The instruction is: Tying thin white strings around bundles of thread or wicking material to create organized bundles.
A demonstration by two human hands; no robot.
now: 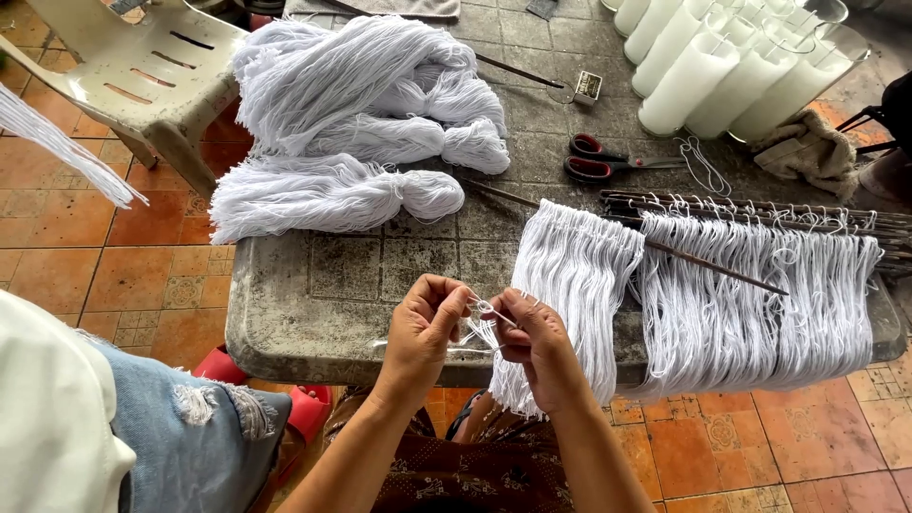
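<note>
white string (483, 310) stretched between left hand (425, 323) and right hand (538, 344), each grip pinching it.

Bench (313, 294): rough stone, mottled grey, matt. String bundles (361, 104): soft white cotton-like yarn, matt. Scissors (608, 160): metal blades, glossy red/black plastic grips. Candles (684, 81): smooth white wax. Chair (142, 76): cream plastic, scuffed. Floor (142, 266): terracotta tile.
</note>
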